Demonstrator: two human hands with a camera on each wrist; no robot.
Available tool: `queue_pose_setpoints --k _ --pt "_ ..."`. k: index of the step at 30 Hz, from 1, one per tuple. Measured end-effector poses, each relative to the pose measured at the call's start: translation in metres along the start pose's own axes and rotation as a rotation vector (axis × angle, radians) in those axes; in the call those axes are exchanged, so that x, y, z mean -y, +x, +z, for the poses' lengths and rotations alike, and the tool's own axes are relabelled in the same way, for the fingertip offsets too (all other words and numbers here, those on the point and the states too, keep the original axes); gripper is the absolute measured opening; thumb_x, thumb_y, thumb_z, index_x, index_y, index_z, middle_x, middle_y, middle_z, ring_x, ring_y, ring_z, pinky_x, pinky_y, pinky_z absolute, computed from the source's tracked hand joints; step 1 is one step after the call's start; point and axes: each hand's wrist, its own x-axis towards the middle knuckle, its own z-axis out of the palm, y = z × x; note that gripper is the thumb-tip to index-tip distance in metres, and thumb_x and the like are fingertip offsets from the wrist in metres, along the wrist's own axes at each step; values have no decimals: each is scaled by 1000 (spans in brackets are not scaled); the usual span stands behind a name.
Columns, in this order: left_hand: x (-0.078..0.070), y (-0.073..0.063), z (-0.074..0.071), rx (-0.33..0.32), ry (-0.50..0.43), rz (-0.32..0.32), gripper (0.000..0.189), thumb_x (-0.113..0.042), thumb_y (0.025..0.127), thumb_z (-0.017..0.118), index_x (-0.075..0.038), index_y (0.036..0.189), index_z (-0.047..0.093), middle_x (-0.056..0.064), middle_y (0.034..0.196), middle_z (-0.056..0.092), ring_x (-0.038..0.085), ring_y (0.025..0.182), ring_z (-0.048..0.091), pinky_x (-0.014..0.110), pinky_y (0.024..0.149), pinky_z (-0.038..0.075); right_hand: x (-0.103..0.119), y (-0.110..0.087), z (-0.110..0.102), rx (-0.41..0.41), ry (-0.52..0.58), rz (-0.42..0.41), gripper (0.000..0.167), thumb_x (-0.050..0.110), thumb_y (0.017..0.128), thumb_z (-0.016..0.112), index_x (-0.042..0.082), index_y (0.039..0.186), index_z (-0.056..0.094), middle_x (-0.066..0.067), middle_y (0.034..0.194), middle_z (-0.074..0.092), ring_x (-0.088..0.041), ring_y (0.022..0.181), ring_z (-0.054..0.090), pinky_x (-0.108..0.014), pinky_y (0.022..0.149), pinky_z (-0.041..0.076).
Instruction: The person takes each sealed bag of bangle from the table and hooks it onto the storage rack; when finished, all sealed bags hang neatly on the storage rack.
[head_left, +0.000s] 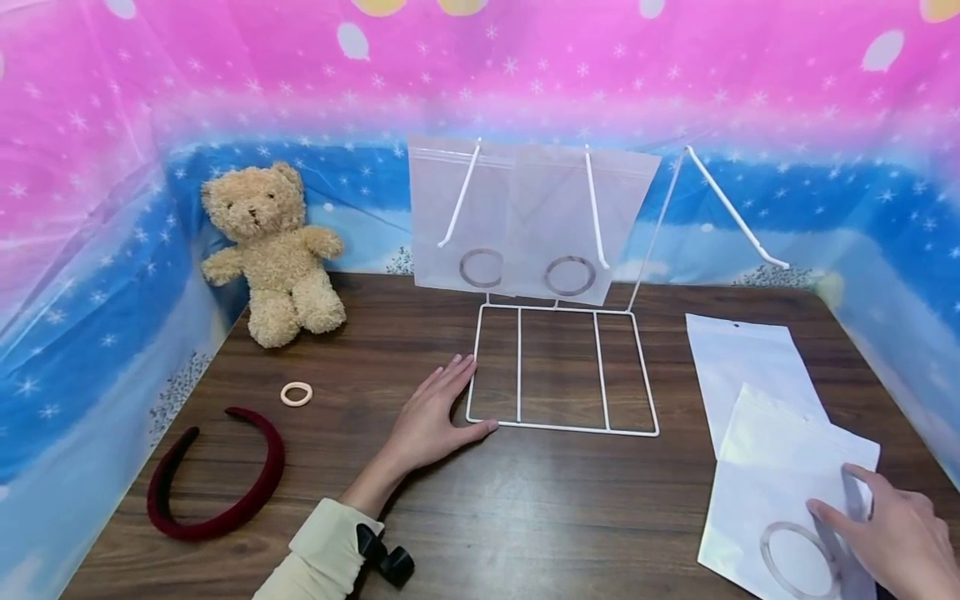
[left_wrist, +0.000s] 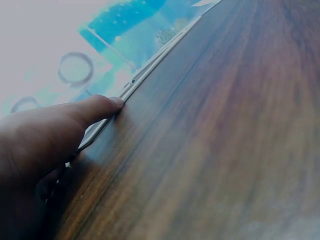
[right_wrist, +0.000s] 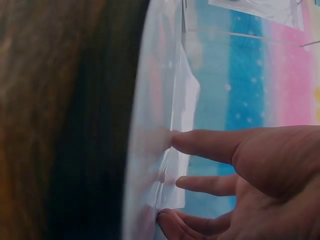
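Two flat, translucent pouches point(head_left: 487, 208) hang on the white wire rack point(head_left: 519, 367).

The wire rack point(head_left: 519, 367) is white, the bags point(head_left: 750, 475) whitish, the wood-grained tabletop point(head_left: 570, 517) brown. The pink-and-blue banded backdrop point(head_left: 480, 79) bears white snowflake patterning. The bear point(head_left: 272, 250) is tan, the headband point(head_left: 275, 468) dark red, the small ring point(head_left: 284, 394) cream.

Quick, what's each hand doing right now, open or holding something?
Left hand: open, touching the base of the white wire rack.
Right hand: open, touching the nearer white bag.
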Motion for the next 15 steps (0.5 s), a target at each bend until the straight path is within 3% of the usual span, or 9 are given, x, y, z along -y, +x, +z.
queue_pose_setpoints --k 5,10,14,15 --pt "1 0 0 -1 11 -1 93 -59 81 71 -5 150 39 8 154 37 22 144 28 39 116 21 2 -5 0 -53 89 5 83 31 86 76 -5 143 28 -41 126 28 -58 120 25 -71 100 27" --pt "1 0 1 0 15 2 93 -58 81 71 -4 149 39 9 154 37 22 144 28 40 116 21 3 -11 0 -147 243 -51 68 11 84 76 -10 132 32 -37 122 31 -53 120 21 -68 100 22" --pt "0 0 0 -2 15 3 92 -58 82 71 -3 149 40 9 154 37 22 143 28 39 116 21 -13 1 9 -232 302 -160 59 -3 80 76 -11 126 39 -36 118 40 -54 112 38 -67 96 33" --pt "0 -1 0 -2 13 4 92 -58 82 71 -4 149 40 9 154 37 22 143 28 39 116 21 -20 7 13 -248 305 -194 55 -4 80 76 -11 123 43 -35 114 45 -45 104 50 -58 92 43"
